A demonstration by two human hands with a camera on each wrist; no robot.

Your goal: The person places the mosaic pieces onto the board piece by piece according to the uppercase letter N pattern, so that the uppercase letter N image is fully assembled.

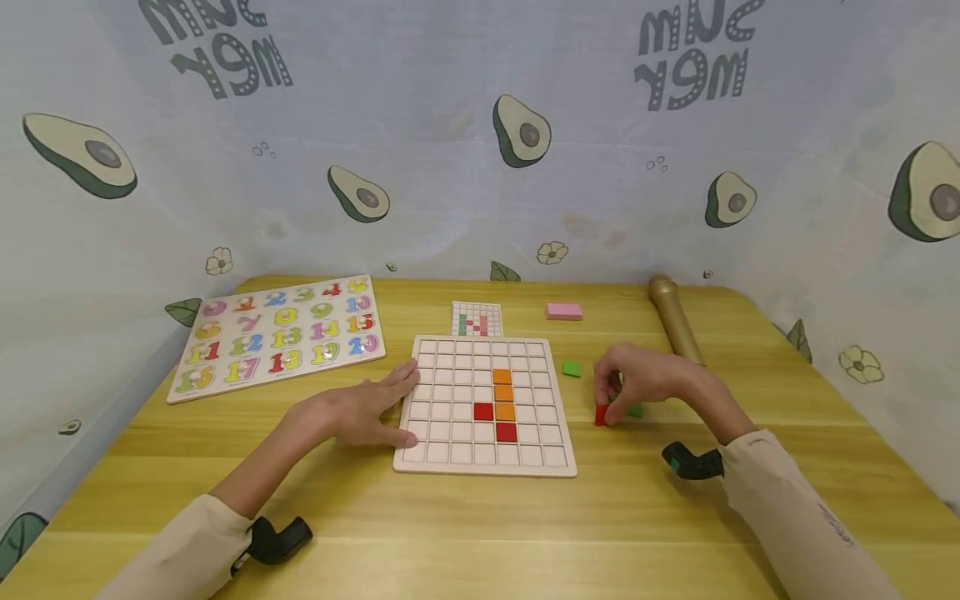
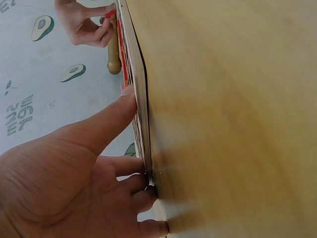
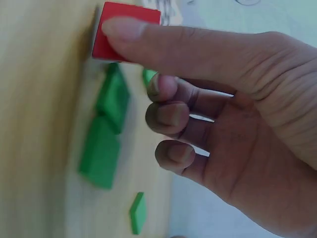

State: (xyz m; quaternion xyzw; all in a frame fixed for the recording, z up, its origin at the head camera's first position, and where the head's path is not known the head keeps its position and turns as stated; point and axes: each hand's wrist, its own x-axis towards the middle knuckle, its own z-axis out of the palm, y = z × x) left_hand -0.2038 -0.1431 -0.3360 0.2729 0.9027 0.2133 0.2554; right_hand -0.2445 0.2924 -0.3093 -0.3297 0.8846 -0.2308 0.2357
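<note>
Head view: your left hand (image 1: 358,414) lies with fingers extended at the left edge of the grid board (image 1: 462,392) on the worktop (image 1: 480,533), while your right hand (image 1: 643,375) pinches a red tile (image 1: 602,415) to the board's right. Left wrist view: your thumb rests on the board's rim and the other visible fingers reach its edge. Right wrist view: the red tile sits under your thumb tip, and green tiles (image 3: 101,153) lie near your curled fingers; whatever finger backs the tile is hidden.

Wears beige sleeves (image 1: 176,546), marked with small dark script (image 1: 836,525) on the right; bears bent black devices (image 1: 277,542) at both cuffs (image 1: 750,454).
</note>
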